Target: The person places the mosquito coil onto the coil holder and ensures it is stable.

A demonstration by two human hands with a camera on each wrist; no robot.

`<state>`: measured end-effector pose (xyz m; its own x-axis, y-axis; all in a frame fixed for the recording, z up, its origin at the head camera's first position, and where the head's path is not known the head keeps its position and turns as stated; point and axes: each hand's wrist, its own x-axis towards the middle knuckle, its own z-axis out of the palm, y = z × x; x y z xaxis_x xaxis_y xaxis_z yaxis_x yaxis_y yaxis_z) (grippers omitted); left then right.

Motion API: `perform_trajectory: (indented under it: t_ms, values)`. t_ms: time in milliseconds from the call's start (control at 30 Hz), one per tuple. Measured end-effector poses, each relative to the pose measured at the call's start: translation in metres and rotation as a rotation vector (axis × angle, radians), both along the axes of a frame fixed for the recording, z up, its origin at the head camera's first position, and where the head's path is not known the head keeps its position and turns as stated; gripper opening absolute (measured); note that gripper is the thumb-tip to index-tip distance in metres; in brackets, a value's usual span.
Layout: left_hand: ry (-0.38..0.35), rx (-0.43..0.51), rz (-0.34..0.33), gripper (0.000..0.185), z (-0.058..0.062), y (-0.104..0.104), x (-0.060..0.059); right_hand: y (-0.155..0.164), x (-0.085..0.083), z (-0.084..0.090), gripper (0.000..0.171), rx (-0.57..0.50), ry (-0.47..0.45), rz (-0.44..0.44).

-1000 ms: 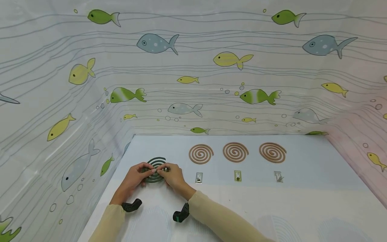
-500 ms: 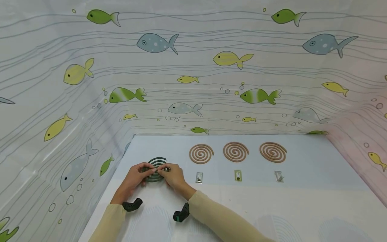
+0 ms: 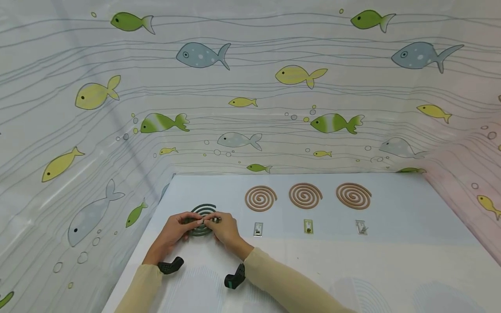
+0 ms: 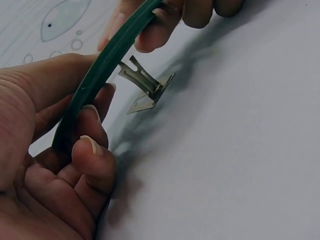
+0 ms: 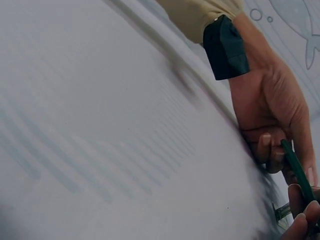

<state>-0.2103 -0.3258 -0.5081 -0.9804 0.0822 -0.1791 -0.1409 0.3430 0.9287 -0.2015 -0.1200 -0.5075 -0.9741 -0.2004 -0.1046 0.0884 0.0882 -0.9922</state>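
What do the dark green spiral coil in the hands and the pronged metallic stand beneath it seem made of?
Dark green spiral coil: likely pressed powder, matte; its surface shows little gloss, though plastic isn't ruled out.
Brassy-grey pronged metallic stand: probably thin sheet metal with a soft sheen, judging by its bent, cut-out shape; which metal, I can't tell.

Plain cream sleeves (image 3: 287,278) are worn long, softly creased near the cuffs. Left hand (image 3: 175,229) and right hand (image 3: 225,229) are left bare. Black, bent wrist units are strapped on: left unit (image 3: 172,265) finely dotted, right unit (image 3: 236,276) marked with a green patch (image 3: 230,284).
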Motion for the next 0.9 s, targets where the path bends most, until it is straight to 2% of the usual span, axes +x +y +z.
perform_trajectory:
  t_ms: [900]
  values:
    - [0.004, -0.004, 0.041, 0.039, -0.0004, 0.0039, -0.002, -0.0009, -0.001, 0.0014, 0.007, -0.022, -0.011, 0.01]
